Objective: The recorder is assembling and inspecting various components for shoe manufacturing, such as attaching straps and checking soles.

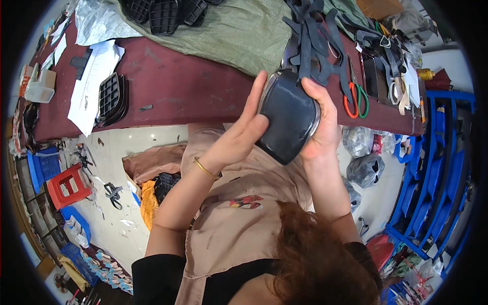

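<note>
Between my two hands, just in front of the table edge, is a black curved pad (288,114) with a smooth, shiny face and a lighter rim. My left hand (244,124) grips its left side, thumb lying against the face. Along the right edge, my right hand (323,122) wraps round it with the thumb near the top corner. The pad's back and the fingers behind it are hidden. Dark grey straps (315,40) lie on the table beyond it. To the right of them are scissors with red and green handles (357,101).
A stack of black gridded pads (112,99) sits at the table's left, beside white papers (91,84). More gridded pieces (163,18) rest on a green woven sack (229,38). A blue rack (432,173) stands right; a red stool (68,186) is on the floor left.
</note>
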`<state>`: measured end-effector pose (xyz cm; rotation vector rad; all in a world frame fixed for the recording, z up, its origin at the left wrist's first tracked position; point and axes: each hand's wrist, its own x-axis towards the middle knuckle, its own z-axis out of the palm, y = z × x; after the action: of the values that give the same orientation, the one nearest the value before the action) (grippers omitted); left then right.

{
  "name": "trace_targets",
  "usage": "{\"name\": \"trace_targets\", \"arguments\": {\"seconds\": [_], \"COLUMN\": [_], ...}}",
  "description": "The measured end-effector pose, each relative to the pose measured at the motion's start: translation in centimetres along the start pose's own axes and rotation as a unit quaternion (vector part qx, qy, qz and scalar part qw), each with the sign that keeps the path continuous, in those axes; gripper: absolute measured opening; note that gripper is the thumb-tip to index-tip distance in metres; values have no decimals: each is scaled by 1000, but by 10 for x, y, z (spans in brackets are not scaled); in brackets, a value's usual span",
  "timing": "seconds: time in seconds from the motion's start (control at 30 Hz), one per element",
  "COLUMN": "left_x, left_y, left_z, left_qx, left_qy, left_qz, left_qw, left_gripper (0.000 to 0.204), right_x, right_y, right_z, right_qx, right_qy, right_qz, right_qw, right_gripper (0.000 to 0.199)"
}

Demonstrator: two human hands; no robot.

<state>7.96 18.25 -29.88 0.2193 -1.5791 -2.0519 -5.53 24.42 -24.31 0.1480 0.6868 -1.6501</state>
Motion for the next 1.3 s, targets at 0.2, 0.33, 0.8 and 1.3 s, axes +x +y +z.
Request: {"name": "trace_targets", "arguments": {"seconds": [0.2,0.33,0.8,1.3], "left_x": [25,36,0,12], "left_y": [8,-20,1,9], "left_z": [10,4,5,8], "left_qx": [-290,-295,76,-79], "left_qy": [174,290,179,185], "left_qz": [-156,-250,18,-114], "left_qw": [928,875,981,973], "left_gripper": [83,80,54,61], "right_x": [-24,-17,17,5], "right_y": [89,74,23,32], "right_z": [-14,-1,-16,-20], "right_qx": [-60,-61,48,-141], "right_qy": [54,28,67,11], "right_qz": [-375,-338,-175,-303], "right_qw": [924,939,981,942], "right_gripper": [33,36,37,49]}}
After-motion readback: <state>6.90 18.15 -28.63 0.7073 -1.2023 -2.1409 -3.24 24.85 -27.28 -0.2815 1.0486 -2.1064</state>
